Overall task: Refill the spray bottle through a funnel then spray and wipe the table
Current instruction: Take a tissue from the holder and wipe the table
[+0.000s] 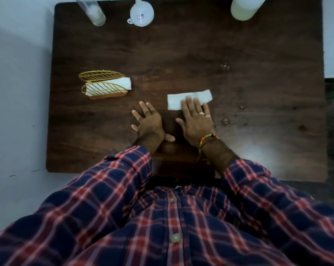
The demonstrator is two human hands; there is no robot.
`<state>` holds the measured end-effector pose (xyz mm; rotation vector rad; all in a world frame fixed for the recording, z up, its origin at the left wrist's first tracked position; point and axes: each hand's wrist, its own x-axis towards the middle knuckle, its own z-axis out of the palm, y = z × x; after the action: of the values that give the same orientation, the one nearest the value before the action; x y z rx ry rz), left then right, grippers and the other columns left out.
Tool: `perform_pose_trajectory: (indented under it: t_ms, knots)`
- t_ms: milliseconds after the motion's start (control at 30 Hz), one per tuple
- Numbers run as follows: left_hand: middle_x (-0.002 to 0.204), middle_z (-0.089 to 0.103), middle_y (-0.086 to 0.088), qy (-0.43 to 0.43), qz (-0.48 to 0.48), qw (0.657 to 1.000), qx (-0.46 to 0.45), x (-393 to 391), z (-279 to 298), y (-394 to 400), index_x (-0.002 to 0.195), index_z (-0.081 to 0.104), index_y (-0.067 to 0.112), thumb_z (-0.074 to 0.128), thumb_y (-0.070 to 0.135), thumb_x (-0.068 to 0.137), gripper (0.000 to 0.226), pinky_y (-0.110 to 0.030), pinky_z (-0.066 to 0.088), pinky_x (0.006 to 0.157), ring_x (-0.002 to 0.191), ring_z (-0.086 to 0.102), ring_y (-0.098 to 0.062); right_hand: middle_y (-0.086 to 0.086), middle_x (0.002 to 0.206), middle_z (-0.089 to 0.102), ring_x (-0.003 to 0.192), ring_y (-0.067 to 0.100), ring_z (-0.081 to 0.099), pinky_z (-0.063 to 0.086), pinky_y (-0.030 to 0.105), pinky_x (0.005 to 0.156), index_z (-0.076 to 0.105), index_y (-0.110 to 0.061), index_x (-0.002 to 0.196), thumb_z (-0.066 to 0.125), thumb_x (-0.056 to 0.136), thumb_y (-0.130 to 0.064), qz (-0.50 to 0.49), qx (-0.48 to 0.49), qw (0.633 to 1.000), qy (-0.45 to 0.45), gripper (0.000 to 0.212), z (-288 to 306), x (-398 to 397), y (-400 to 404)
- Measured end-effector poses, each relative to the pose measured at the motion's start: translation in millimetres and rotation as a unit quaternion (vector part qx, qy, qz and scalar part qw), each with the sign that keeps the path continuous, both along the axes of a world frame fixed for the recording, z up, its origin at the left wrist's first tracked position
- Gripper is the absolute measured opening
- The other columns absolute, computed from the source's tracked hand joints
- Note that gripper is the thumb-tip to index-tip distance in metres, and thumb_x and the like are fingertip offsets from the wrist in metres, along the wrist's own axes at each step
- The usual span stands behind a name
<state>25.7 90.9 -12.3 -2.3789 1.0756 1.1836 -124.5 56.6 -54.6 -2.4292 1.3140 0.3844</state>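
On the dark wooden bench (181,54), the right hand (196,120) presses a folded white paper towel (176,100) flat, fingers straight and spread; the left hand (149,123) rests just beside it, fingers wide, holding nothing. At the far edge stand a clear bottle (94,12), a white funnel (142,13) and a white container (244,7); a yellow wire napkin holder (102,85) sits to the left.

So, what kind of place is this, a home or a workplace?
Probably a home or a simple indoor room, though I cannot be sure: a small dark wooden table stands against a plain pale wall, with a yellow napkin holder and a plastic funnel on it.
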Motion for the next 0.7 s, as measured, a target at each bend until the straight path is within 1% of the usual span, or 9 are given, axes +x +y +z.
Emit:
perform_pose_trajectory:
  t_ms: [133,267,333,367,433,533,600,633,700]
  knots:
    - [0.159,-0.027,-0.012,-0.005,-0.005,1.000,-0.003,0.7,-0.8,1.0,0.151,-0.017,0.005,0.094,0.041,0.050,0.154,-0.068,0.016,0.111,0.145,-0.016,-0.045,0.012,0.165,0.006,0.152,0.035,0.007,0.001,0.052,0.121,0.010,-0.009,0.157,0.024,0.103,-0.048,-0.094,-0.002,0.995,0.028,0.068,-4.7,-13.3,-17.8]
    - [0.160,-0.025,-0.012,-0.004,-0.015,0.999,-0.029,0.2,-1.3,3.5,0.152,-0.015,0.005,0.095,0.043,0.049,0.155,-0.068,0.019,0.110,0.146,-0.014,-0.045,0.013,0.164,0.010,0.151,0.037,0.011,0.004,0.052,0.121,0.015,-0.009,0.157,0.031,0.101,-0.049,-0.031,0.010,0.999,0.001,0.070,1.6,1.4,14.3]
    - [0.160,-0.024,-0.012,-0.007,-0.031,0.999,-0.040,1.2,-0.8,6.5,0.152,-0.015,0.005,0.095,0.046,0.047,0.157,-0.068,0.021,0.109,0.146,-0.014,-0.045,0.013,0.162,0.020,0.149,0.037,0.021,0.011,0.052,0.120,0.024,-0.009,0.155,0.022,0.098,-0.051,0.015,0.025,1.000,-0.010,0.070,4.9,-7.9,51.5]
    - [0.160,-0.025,-0.011,0.000,-0.036,0.998,-0.042,3.9,-0.4,8.4,0.152,-0.015,0.006,0.094,0.048,0.046,0.158,-0.068,0.021,0.109,0.146,-0.014,-0.045,0.012,0.161,0.023,0.148,0.036,0.025,0.014,0.052,0.119,0.027,-0.010,0.154,0.017,0.096,-0.051,0.017,0.033,0.999,-0.006,0.072,7.7,-17.7,65.2]
    - [0.160,-0.025,-0.008,0.029,-0.040,0.997,-0.050,14.4,1.1,12.4,0.154,-0.014,0.012,0.093,0.049,0.047,0.155,-0.066,0.020,0.113,0.146,-0.016,-0.043,0.010,0.163,0.020,0.150,0.033,0.021,0.011,0.053,0.120,0.023,-0.012,0.156,0.014,0.096,-0.051,-0.030,0.030,0.999,0.013,0.071,8.6,-36.6,73.7]
    - [0.163,-0.016,-0.006,0.051,-0.037,0.994,-0.091,23.8,0.3,20.6,0.156,-0.006,0.019,0.087,0.047,0.063,0.134,-0.061,0.019,0.116,0.148,-0.013,-0.039,0.009,0.165,0.007,0.152,0.032,0.009,0.002,0.051,0.121,0.011,-0.013,0.158,0.026,0.102,-0.048,-0.100,0.028,0.994,0.038,0.067,9.3,-40.0,61.2]
    - [0.164,-0.007,-0.006,0.037,-0.037,0.989,-0.141,15.8,-3.1,26.3,0.156,0.000,0.019,0.076,0.043,0.079,0.111,-0.063,0.018,0.115,0.149,-0.006,-0.036,0.011,0.165,0.007,0.152,0.034,0.008,0.001,0.051,0.121,0.011,-0.011,0.157,0.029,0.103,-0.048,-0.083,0.029,0.996,0.029,0.068,9.8,-29.5,59.9]
    - [0.164,-0.003,-0.007,0.030,-0.039,0.985,-0.165,7.9,-3.8,28.8,0.156,0.003,0.017,0.068,0.039,0.088,0.097,-0.063,0.016,0.116,0.150,-0.004,-0.034,0.012,0.165,0.011,0.151,0.036,0.012,0.004,0.051,0.121,0.015,-0.010,0.157,0.029,0.102,-0.048,-0.059,0.034,0.998,0.018,0.068,10.7,-23.7,65.9]
    - [0.164,0.003,-0.008,0.019,-0.053,0.977,-0.205,-8.6,-5.2,33.9,0.156,0.008,0.014,0.052,0.029,0.099,0.074,-0.057,0.010,0.119,0.151,-0.002,-0.030,0.014,0.160,0.027,0.146,0.040,0.028,0.018,0.054,0.118,0.031,-0.008,0.152,0.025,0.098,-0.051,0.003,0.042,0.999,-0.005,0.070,10.3,-22.1,90.7]
